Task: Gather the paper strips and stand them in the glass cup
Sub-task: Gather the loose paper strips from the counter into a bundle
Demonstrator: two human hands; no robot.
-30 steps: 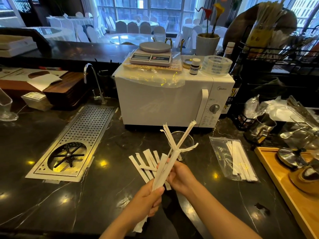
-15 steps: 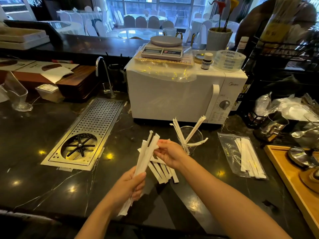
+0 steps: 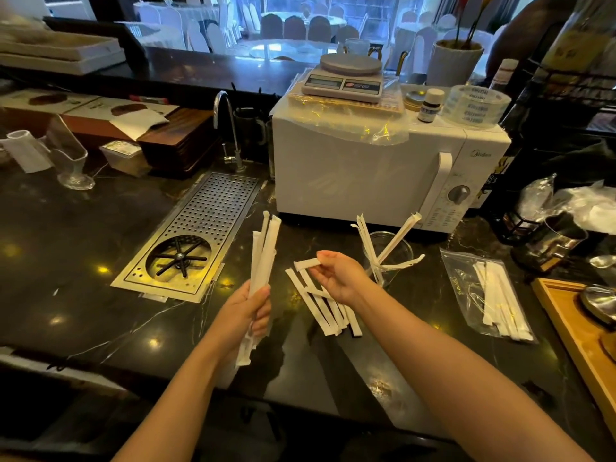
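Note:
My left hand (image 3: 246, 315) grips a bundle of white paper strips (image 3: 264, 258) held upright over the dark counter. My right hand (image 3: 336, 275) pinches one short strip (image 3: 307, 263) by its end, above a loose pile of strips (image 3: 325, 308) lying on the counter. The glass cup (image 3: 389, 258) stands just right of my right hand, in front of the microwave, with several strips leaning out of it at different angles.
A white microwave (image 3: 350, 175) with a scale on top stands behind the cup. A steel drain grate (image 3: 200, 235) lies to the left. A clear bag of strips (image 3: 490, 295) lies at right, beside a wooden tray (image 3: 580, 331) and a metal jug (image 3: 550, 241).
My two hands have parted: the left carried the bundle leftward, away from the cup, and the right now holds a single short strip over the pile.

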